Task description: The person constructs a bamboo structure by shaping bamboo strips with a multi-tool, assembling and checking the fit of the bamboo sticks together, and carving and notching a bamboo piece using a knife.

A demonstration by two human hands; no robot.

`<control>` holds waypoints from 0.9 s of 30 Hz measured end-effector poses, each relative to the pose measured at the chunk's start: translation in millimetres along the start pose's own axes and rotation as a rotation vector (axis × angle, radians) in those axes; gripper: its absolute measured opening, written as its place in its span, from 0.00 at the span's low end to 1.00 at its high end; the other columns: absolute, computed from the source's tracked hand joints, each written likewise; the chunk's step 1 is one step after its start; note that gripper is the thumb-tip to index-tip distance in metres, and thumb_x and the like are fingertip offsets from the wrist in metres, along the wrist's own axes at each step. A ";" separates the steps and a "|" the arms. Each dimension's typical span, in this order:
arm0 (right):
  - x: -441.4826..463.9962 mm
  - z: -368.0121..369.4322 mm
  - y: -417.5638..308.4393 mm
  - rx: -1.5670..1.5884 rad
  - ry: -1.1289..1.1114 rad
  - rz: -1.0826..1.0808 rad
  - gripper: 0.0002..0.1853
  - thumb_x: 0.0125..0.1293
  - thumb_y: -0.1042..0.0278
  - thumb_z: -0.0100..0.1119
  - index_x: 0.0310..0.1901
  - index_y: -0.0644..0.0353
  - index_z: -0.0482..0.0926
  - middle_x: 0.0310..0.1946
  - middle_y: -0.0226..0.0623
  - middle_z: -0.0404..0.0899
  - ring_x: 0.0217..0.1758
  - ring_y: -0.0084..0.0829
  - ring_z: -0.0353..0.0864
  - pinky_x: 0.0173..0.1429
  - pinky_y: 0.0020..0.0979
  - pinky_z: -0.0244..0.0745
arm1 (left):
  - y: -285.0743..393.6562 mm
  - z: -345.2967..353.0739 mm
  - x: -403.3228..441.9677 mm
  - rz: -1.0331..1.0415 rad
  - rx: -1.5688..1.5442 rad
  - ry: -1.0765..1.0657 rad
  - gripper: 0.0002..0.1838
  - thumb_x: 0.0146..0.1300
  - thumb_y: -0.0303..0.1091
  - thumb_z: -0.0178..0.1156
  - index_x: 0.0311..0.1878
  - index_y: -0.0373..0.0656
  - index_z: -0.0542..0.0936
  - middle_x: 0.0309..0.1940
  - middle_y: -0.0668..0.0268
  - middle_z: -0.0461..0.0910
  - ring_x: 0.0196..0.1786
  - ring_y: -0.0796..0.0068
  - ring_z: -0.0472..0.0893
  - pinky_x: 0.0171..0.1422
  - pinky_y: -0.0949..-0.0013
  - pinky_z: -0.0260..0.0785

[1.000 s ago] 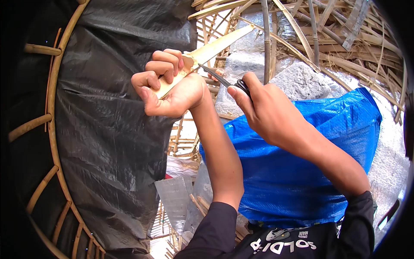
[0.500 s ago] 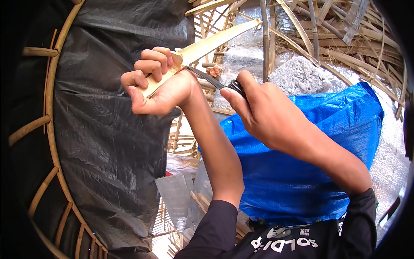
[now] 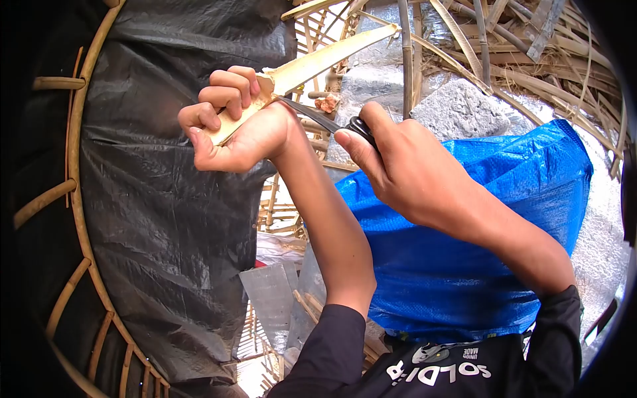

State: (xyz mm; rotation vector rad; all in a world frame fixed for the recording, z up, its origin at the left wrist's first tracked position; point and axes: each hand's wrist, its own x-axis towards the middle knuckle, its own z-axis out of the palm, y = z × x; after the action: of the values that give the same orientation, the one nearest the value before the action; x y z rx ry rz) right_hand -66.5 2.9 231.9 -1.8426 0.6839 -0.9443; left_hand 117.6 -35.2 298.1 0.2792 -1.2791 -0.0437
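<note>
Head view, the only one I have: at upper left of the frame, my left hand [image 3: 255,140] is closed around the lower end of a pale, curved strip [image 3: 325,58], fingers curled over it. The strip slants up to a narrow tip at top centre. Just right of centre, my right hand [image 3: 419,178] clasps the black handle of a dark-bladed tool [image 3: 310,113]; its blade points left, close to the strip's ragged middle.

To work the edge well, I judge that I should keep the strip firm in the left fingers, lay the blade at a low angle and take thin, short strokes. The left wrist lies very near the blade, so I would turn the edge away from it and ease off at the rough, torn part, where it may catch.

The blade's tip merges with the strip's edge and the left palm, so I cannot tell whether it is biting or only resting there. The right fingers hide most of the handle; knife or scissors, I cannot say. The left fingers cover part of the strip's lower end.
</note>
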 end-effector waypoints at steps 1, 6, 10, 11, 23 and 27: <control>-0.2 -0.5 -0.2 0.022 -0.004 0.001 0.20 0.75 0.56 0.50 0.39 0.72 0.69 0.18 0.61 0.75 0.25 0.63 0.79 0.31 0.55 0.73 | 0.8 -0.7 0.1 -0.002 0.001 -0.001 0.15 0.62 0.46 0.41 0.25 0.49 0.58 0.10 0.68 0.51 0.16 0.75 0.53 0.20 0.68 0.53; -1.1 0.7 -2.7 0.014 -0.021 -0.005 0.21 0.75 0.56 0.49 0.39 0.73 0.69 0.18 0.61 0.75 0.26 0.63 0.79 0.31 0.56 0.73 | 4.3 -8.5 4.9 -0.001 0.082 0.048 0.15 0.60 0.47 0.43 0.24 0.50 0.57 0.11 0.69 0.51 0.15 0.75 0.53 0.19 0.68 0.52; -1.6 5.2 3.8 0.009 -0.010 0.016 0.21 0.76 0.56 0.49 0.39 0.72 0.69 0.18 0.61 0.75 0.26 0.63 0.79 0.31 0.56 0.74 | 3.9 -0.9 1.6 -0.028 0.053 0.043 0.15 0.60 0.47 0.43 0.24 0.50 0.57 0.10 0.69 0.51 0.15 0.75 0.53 0.19 0.68 0.52; -1.4 5.2 3.6 0.010 -0.010 0.018 0.21 0.76 0.56 0.49 0.39 0.72 0.69 0.18 0.61 0.75 0.26 0.63 0.79 0.31 0.56 0.74 | 3.8 0.1 1.6 -0.031 0.053 0.042 0.15 0.60 0.47 0.43 0.24 0.50 0.57 0.10 0.69 0.51 0.15 0.75 0.53 0.19 0.68 0.52; -1.9 5.6 5.8 0.009 0.014 0.009 0.21 0.75 0.56 0.48 0.38 0.71 0.69 0.18 0.60 0.76 0.26 0.63 0.79 0.33 0.56 0.74 | 0.9 0.4 -0.5 -0.041 0.055 0.024 0.16 0.61 0.48 0.43 0.24 0.49 0.58 0.11 0.68 0.51 0.15 0.75 0.53 0.19 0.68 0.52; -2.3 6.0 6.7 -0.010 0.030 0.016 0.19 0.76 0.57 0.50 0.38 0.70 0.68 0.17 0.59 0.74 0.25 0.62 0.77 0.31 0.55 0.71 | 0.9 2.8 -1.4 -0.044 0.077 0.039 0.16 0.61 0.48 0.43 0.24 0.50 0.58 0.11 0.68 0.51 0.15 0.75 0.53 0.20 0.68 0.52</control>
State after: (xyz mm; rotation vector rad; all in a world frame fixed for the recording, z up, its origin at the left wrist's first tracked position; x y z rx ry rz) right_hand -63.2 4.8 223.4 -1.8321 0.7219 -0.9610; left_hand 114.4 -34.5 297.8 0.3730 -1.2377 -0.0269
